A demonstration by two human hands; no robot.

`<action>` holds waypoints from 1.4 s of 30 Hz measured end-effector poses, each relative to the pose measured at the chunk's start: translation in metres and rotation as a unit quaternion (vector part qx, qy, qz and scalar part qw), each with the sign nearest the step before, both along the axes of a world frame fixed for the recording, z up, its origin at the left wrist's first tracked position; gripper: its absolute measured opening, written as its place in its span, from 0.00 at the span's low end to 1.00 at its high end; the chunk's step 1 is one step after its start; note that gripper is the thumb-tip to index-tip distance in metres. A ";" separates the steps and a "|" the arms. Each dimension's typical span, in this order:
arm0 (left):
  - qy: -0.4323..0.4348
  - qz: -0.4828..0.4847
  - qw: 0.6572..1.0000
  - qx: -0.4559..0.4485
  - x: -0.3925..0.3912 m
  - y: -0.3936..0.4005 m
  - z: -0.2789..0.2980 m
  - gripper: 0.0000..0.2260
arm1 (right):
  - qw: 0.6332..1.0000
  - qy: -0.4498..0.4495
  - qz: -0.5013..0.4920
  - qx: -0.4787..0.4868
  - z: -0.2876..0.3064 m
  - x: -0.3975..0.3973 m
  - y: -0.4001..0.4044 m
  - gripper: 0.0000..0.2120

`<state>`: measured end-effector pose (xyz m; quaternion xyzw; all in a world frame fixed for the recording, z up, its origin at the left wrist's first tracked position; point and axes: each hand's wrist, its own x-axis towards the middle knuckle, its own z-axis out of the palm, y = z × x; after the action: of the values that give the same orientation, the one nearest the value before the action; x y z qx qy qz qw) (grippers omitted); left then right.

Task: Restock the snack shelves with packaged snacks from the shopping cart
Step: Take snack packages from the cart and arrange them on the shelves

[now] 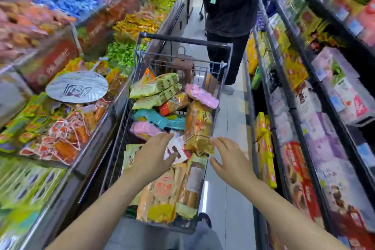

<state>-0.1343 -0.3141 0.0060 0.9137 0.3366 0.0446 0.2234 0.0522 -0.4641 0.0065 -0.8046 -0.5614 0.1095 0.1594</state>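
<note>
- Narrow shop aisle, tiled floor; a wire shopping cart (129, 119) stands in the middle, heaped with packaged snacks.
- Snack shelves (304, 128) run along the cart's right side; open bulk-snack bins (67, 128) press close on its left.
- Left hand (153, 153) hovers over the near end of the heap, fingers spread and relaxed, holding nothing; contact with the white-and-pink packet (176, 149) beneath cannot be confirmed.
- Right hand (229, 159) reaches in from the cart's right rim, fingers spread, just beside the upright orange biscuit pack (199, 122); no grip yet.
- Risk: the biscuit pack leans at the heap's edge; a nudge could likely tip it over the cart's right rim.
- Risk: packs are stacked loosely; lifting one may slide its neighbours.
- Clearance: a bystander in dark clothes (229, 6) stands just beyond the cart's far end, blocking forward travel; open floor shows only right of the cart.
</note>
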 end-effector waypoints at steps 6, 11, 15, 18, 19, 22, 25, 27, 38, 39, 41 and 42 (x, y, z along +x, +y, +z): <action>0.035 0.042 0.996 -0.072 0.063 0.018 -0.028 0.27 | 0.997 0.048 0.002 -0.061 -0.038 0.067 0.042 0.25; 0.060 0.094 0.983 -0.148 0.115 0.029 -0.058 0.27 | 0.991 0.078 0.031 -0.102 -0.071 0.103 0.062 0.25; 0.047 0.138 0.965 -0.216 0.145 0.032 -0.076 0.25 | 0.982 0.092 0.065 -0.151 -0.094 0.116 0.070 0.29; 0.041 0.158 0.955 -0.247 0.159 0.033 -0.091 0.26 | 0.975 0.094 0.091 -0.177 -0.104 0.120 0.072 0.30; 0.036 0.163 0.953 -0.252 0.162 0.032 -0.095 0.26 | 0.974 0.094 0.098 -0.182 -0.106 0.120 0.072 0.30; 0.044 0.179 0.947 -0.265 0.166 0.032 -0.114 0.28 | 0.972 0.107 0.101 -0.186 -0.110 0.122 0.072 0.30; 0.040 0.190 0.949 -0.248 0.167 0.033 -0.123 0.26 | 0.970 0.118 0.094 -0.189 -0.110 0.124 0.072 0.30; 0.028 0.199 0.950 -0.237 0.166 0.034 -0.121 0.23 | 0.970 0.125 0.086 -0.190 -0.110 0.125 0.071 0.30; -0.019 0.173 0.950 -0.258 0.100 0.062 -0.098 0.17 | 0.972 0.162 0.017 -0.169 -0.092 0.090 0.083 0.28; -0.032 0.168 0.945 -0.279 0.089 0.062 -0.095 0.17 | 0.971 0.172 0.006 -0.165 -0.089 0.082 0.085 0.27; -0.053 0.159 0.937 -0.307 0.064 0.061 -0.089 0.15 | 0.967 0.195 -0.017 -0.160 -0.087 0.066 0.089 0.27; -0.058 0.155 0.933 -0.320 0.052 0.060 -0.086 0.16 | 0.963 0.210 -0.027 -0.164 -0.087 0.057 0.091 0.28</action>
<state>-0.0823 -0.2537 -0.0796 0.7262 0.4569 0.0220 0.5132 0.1093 -0.3732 -0.0807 -0.7934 -0.4681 0.3623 0.1420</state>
